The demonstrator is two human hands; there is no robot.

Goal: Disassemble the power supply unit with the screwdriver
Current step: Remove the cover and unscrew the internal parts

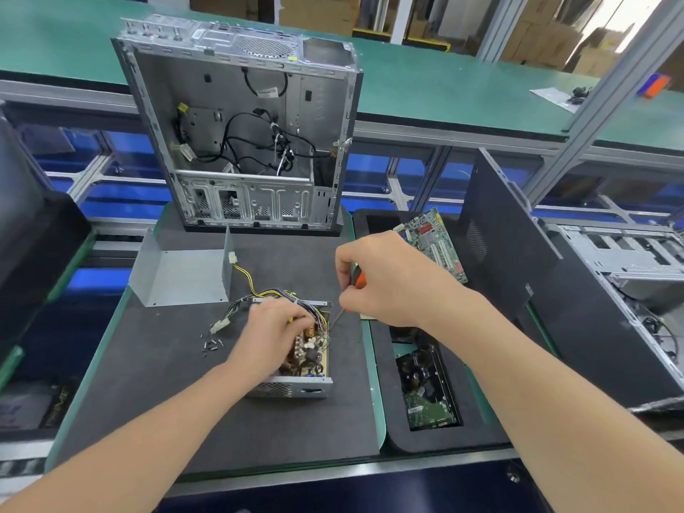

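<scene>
Power supply unit (300, 387) sits open on the dark foam mat (177, 409), circuit board and coils exposed, perforated metal end toward the person. Left hand (273, 333) lies over the unit's left half, fingers bent down among the wire bundle (285, 293); motion blur there, so cannot tell whether they pinch a wire or only press. Right hand (385, 279) hangs above and right of the unit, fingers clenched round the orange-handled screwdriver (359, 278); shaft slants down-left, tip close to the unit's far right corner, contact not clear. Just left of the unit: a scatter of small dark screws (211, 345) and a white connector (218, 326) on the cable end. Beyond the unit to the left, the grey sheet-metal cover (181, 277), lying open side up. Straight beyond the unit, a gutted computer case (240, 135) standing upright, loose black cables inside. Right of the unit, a hard drive (429, 392) sunk in a foam recess; beyond that, a green motherboard (433, 243) leaning by a black side panel (510, 249).
</scene>
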